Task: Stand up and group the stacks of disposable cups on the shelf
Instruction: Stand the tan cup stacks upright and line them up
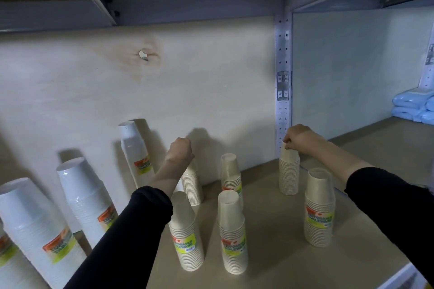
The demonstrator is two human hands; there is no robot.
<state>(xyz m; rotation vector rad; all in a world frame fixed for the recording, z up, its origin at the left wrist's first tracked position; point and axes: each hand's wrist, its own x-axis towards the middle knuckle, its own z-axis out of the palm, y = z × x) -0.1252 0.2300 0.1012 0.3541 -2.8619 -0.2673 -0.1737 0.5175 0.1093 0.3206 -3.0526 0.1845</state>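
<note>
Several upright stacks of beige paper cups stand on the shelf board. My left hand grips the top of a small unwrapped beige stack near the back wall. My right hand pinches the top of another unwrapped beige stack beside the metal upright. Wrapped, labelled beige stacks stand at the centre back, front left, front centre and right. Taller white cup stacks stand to the left: one at the wall, one nearer, one at the left edge.
A perforated metal upright divides this bay from the one on the right, where blue packets lie on the neighbouring shelf. A metal beam and upper shelf run overhead. The shelf's front edge is at the lower right.
</note>
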